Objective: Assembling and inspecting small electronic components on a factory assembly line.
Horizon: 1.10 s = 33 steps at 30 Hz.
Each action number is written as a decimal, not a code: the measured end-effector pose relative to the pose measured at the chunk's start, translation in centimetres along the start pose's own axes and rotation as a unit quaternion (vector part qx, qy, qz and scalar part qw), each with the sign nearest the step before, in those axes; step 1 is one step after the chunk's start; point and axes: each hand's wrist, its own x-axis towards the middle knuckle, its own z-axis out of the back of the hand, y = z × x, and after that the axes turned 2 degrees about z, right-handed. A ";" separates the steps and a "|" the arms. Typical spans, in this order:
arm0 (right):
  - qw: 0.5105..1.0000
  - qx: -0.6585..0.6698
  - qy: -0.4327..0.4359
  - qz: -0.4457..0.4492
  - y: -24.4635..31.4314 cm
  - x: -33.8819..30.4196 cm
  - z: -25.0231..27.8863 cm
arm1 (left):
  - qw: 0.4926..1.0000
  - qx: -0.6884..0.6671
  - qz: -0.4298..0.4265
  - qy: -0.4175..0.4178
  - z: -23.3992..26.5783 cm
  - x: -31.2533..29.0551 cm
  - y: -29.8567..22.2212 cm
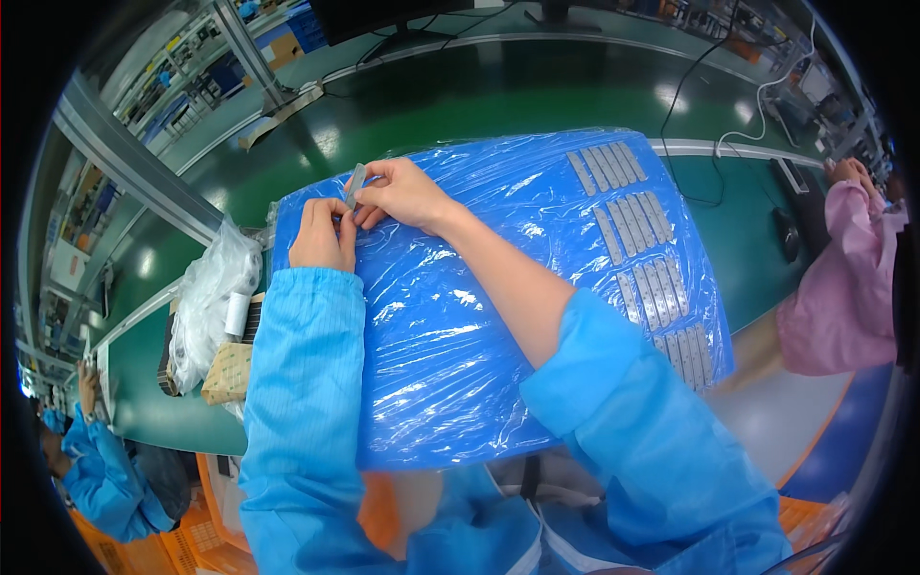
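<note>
Between my two hands, over the far left part of a blue board wrapped in clear plastic film (450, 383), is a small grey metal strip (356, 180). My right hand (401, 195) pinches it between thumb and fingers. Just beside it my left hand (324, 233) has its fingers curled in at the strip's lower end; what those fingertips grip is hidden. On the board's right side lie several grey metal strips (632, 222), set side by side in groups running from the far edge to the near edge.
At the left are a crumpled clear plastic bag (216, 297), a white roll (236, 314) and a tan packet (228, 374). A black mouse (787, 235) lies on the green table to the right. A person in a pink sleeve (834, 287) sits right; another in blue (115, 479) is left.
</note>
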 end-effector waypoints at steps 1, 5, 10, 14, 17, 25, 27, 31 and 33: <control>1.000 -0.003 -0.006 0.003 0.0 0.0 0.1 | 1.000 0.001 0.004 0.002 0.1 0.1 -0.1; 0.999 -0.021 -0.021 0.025 -0.4 -0.3 1.5 | 1.000 -0.021 -0.020 -0.009 -0.9 0.3 -1.1; 0.998 -0.012 -0.029 0.050 -1.0 0.4 0.3 | 0.999 -0.040 -0.011 -0.005 -0.6 0.0 0.1; 0.998 -0.014 -0.035 0.056 -0.6 -0.2 0.5 | 0.999 -0.051 0.002 0.014 -0.6 0.1 -0.6; 0.997 -0.031 -0.027 0.062 -0.7 -0.1 -0.9 | 1.000 -0.013 -0.002 0.010 0.2 -0.6 0.9; 0.993 -0.104 0.019 0.053 -0.5 0.2 0.9 | 0.999 -0.031 -0.013 -0.007 0.1 0.3 -0.8; 0.995 -0.085 0.024 0.042 -0.3 0.0 0.8 | 0.999 -0.031 -0.027 -0.033 -0.1 0.2 -0.9; 0.995 -0.083 0.028 0.045 -0.9 0.3 0.6 | 0.999 -0.011 -0.021 -0.028 0.5 0.0 -1.1; 0.996 -0.077 0.024 0.038 -1.2 0.5 0.1 | 0.999 0.008 -0.027 -0.034 0.9 -0.2 -0.8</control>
